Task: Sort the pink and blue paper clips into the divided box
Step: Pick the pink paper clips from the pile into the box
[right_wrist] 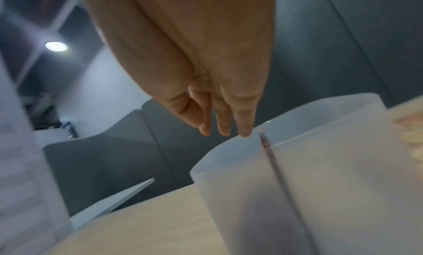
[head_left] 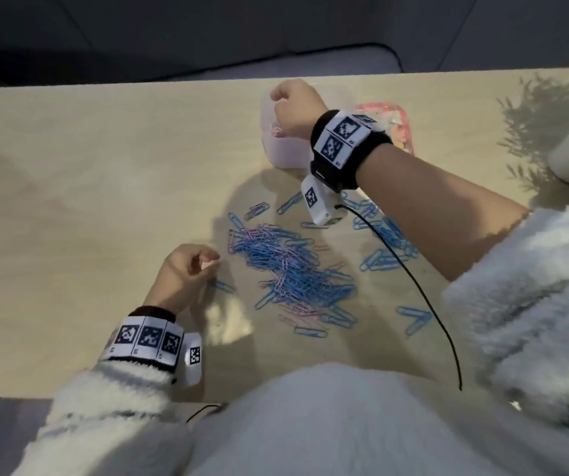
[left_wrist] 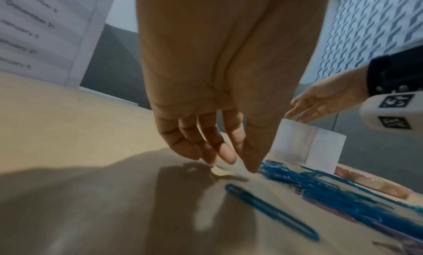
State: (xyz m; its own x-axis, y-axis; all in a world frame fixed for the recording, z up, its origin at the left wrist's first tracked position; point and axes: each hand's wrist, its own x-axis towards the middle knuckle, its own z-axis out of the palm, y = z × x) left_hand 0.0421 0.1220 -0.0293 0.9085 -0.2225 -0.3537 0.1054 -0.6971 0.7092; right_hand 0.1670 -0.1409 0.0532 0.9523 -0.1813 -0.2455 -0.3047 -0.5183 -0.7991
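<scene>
A: Mid-table, your pile of paper clips (head_left: 290, 266) runs as a long heap, far-left to near-right, blue w/ pink mixed in. Thin looped wire, coated. Strays lie round it at all angles.

B: And the lone one by your left hand (head_left: 187, 269)?

A: Single blue clip (left_wrist: 272, 212), flat on the table (head_left: 87, 201), just beside the fingertips, not touching; in the left wrist view its long axis runs away from the hand toward the near right.

B: Left hand's state?

A: Fingers hang relaxed, tips close together, nothing held.

B: Right hand (head_left: 295, 108)?

A: Over the divided box (head_left: 286, 146) at the far edge. Fingers (right_wrist: 225, 117) near straight, pointing down, tips right at the rim; can't see any clip in them.

B: Box itself?

A: Frosted translucent plastic, rounded corners, upright divider (right_wrist: 272, 159) splitting it in two. Some pink clips (head_left: 276, 130) inside, left part. Tabletop is pale wood-grain, smooth.
</scene>
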